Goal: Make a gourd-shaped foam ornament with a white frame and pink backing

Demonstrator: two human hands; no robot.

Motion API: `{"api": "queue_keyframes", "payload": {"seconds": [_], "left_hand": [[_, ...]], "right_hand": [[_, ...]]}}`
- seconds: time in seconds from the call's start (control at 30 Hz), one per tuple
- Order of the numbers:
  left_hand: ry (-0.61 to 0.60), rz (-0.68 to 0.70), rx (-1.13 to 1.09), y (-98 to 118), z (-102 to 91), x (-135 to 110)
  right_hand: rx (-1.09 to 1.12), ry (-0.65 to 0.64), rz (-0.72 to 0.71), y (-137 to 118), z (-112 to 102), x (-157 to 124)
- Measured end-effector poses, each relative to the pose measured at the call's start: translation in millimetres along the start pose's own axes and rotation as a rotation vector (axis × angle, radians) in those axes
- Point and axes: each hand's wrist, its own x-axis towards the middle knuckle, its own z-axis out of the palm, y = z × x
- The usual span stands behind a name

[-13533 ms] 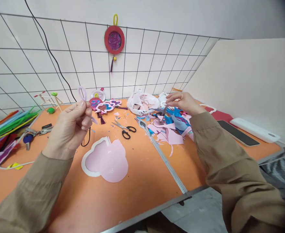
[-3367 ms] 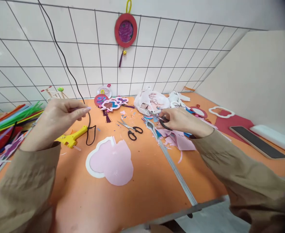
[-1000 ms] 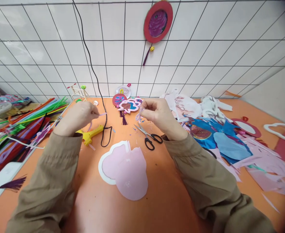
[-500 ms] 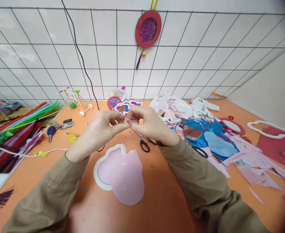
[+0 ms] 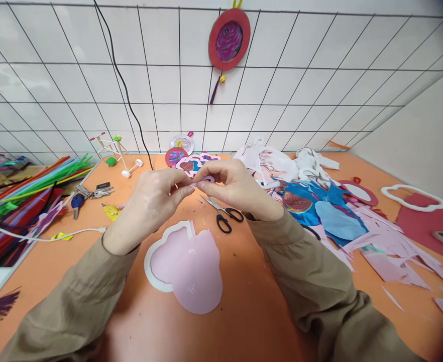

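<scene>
A lilac pipe cleaner (image 5: 205,180) is pinched between the left hand (image 5: 151,201) and right hand (image 5: 236,188), above the pink cutout (image 5: 191,264).

Before you is an orange table (image 5: 266,322) set against a tiled wall. At its middle lie a pink cut-out shape (image 5: 191,266) and black-handled scissors (image 5: 223,216), with keys (image 5: 89,193) and a bundle of coloured pipe cleaners (image 5: 25,188) at your left. At your right lie blue and pink paper scraps (image 5: 360,234), a white plastic bag (image 5: 266,163) and a red sheet (image 5: 428,229).
</scene>
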Motion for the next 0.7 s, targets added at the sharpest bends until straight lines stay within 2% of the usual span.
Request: {"api": "queue_keyframes", "payload": {"seconds": [0.13,0.27,0.4,0.53,0.7], "left_hand": [[-0.043,0.002,-0.034,0.0,-1.0,0.0],[-0.103,-0.039,-0.057,1.4,-4.4,0.5],[-0.218,-0.119,-0.341,0.7,-7.0,1.7],[-0.272,-0.231,-0.660,-4.5,-3.0,3.8],[-0.326,-0.286,-0.787,-9.3,0.7,5.1]], "right_hand": [[0.089,-0.029,-0.011,1.4,-0.8,1.3],[-0.001,-0.021,-0.093,-0.3,-3.0,0.9],[-0.098,-0.028,-0.191,-5.9,-9.2,-1.0],[-0.075,-0.024,-0.187,-7.6,-14.0,-2.3],[-0.048,-0.025,-0.152,-4.7,-16.0,-1.8]]}}
